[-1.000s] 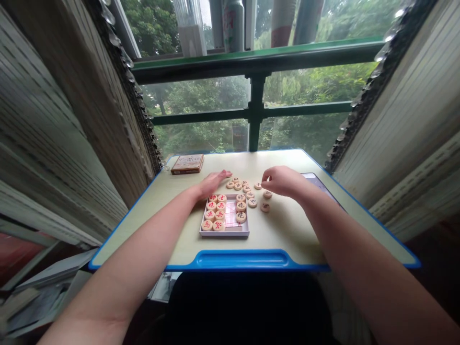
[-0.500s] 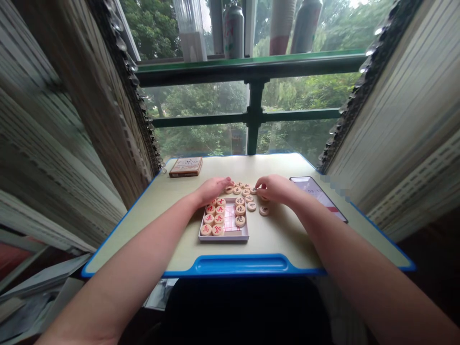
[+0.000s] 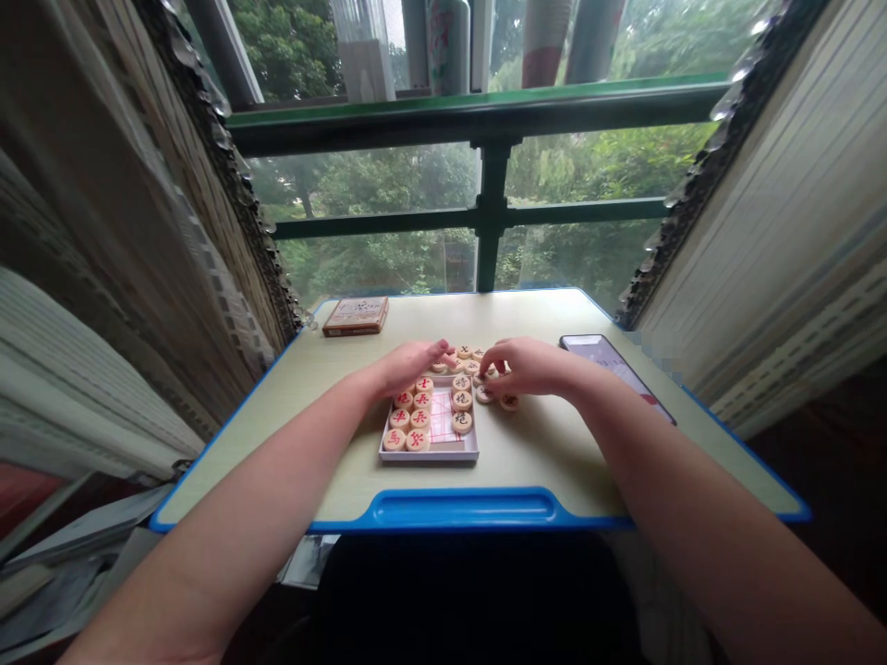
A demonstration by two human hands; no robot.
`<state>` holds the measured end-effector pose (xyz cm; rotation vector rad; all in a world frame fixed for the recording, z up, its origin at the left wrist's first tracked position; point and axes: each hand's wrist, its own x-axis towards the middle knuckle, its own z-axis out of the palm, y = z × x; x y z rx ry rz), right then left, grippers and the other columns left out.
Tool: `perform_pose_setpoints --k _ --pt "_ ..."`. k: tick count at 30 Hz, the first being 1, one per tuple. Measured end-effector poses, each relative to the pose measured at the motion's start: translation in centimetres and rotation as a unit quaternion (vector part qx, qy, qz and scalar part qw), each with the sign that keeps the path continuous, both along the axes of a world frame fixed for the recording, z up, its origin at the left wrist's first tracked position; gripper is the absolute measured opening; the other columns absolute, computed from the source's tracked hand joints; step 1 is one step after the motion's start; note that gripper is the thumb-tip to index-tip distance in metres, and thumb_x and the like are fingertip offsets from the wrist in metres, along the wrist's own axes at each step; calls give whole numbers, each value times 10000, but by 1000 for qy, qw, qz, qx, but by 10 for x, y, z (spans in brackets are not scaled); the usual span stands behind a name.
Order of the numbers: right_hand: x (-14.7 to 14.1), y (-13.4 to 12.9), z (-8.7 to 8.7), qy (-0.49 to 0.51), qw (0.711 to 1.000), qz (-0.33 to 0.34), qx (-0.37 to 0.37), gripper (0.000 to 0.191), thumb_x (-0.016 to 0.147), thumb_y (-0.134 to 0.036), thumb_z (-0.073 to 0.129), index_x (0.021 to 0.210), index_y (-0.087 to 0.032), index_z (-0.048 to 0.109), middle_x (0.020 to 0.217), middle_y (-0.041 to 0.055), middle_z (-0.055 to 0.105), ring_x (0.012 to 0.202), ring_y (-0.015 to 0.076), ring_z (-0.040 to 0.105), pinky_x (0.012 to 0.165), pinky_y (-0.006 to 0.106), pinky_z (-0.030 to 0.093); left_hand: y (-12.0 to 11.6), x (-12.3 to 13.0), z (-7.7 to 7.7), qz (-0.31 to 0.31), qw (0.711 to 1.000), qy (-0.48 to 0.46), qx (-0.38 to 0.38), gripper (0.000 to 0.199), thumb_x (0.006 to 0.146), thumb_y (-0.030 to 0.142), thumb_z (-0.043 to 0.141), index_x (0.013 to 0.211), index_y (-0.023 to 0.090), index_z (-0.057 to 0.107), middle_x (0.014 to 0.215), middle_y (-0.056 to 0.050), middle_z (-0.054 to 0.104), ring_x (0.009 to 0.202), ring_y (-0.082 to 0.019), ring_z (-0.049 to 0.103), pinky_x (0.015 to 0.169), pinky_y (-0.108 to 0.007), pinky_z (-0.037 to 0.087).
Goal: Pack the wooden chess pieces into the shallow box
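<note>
A shallow white box tray (image 3: 428,457) holds round wooden Chinese chess pieces: red-marked ones (image 3: 419,419) in two columns at its left, black-marked ones (image 3: 462,402) in one column at its right. My left hand (image 3: 412,363) rests at the tray's far left corner, fingers stretched out beside loose pieces (image 3: 464,353), and it holds nothing that I can see. My right hand (image 3: 523,365) is over the loose black-marked pieces right of the tray, its fingertips bent round one piece (image 3: 479,380). Another loose piece (image 3: 509,404) lies just below that hand. The fingers partly hide several pieces.
A closed cardboard box (image 3: 356,316) lies at the table's far left. A phone (image 3: 615,374) lies on the right side. The blue-edged table (image 3: 277,453) has a groove (image 3: 464,507) at its front. Curtains hang on both sides, and cans and cups stand on the window ledge.
My right hand has shifted a little left, nearer the tray, and now covers other loose pieces. The left hand stays at the tray's far corner. The view has tilted slightly.
</note>
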<state>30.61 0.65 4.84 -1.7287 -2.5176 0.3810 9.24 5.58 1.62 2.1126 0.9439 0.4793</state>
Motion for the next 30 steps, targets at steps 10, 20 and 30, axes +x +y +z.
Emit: perform_pose_setpoints --k 10,20,30 --pt "2 2 -4 -26 1000 7 13 245 711 -259 560 914 -237 695 852 23 674 662 142 562 552 228 365 0 -2 -2 -15 999 -3 49 783 778 742 283 964 110 707 1106 -128 657 1086 -278 559 976 -375 390" --pt "-4 6 -13 -32 998 -41 43 265 766 -380 537 926 -245 698 837 40 693 664 163 574 526 243 344 -2 -2 5 -30 987 26 153 715 816 696 263 802 164 741 897 -77 716 979 -235 588 929 -340 410" --pt "-11 9 -22 23 993 -63 94 282 836 -315 480 1014 -269 694 1021 51 659 800 175 598 646 247 405 -3 -4 8 -54 980 84 172 539 787 650 419 861 230 749 1036 -33 704 991 -226 556 902 -328 418"
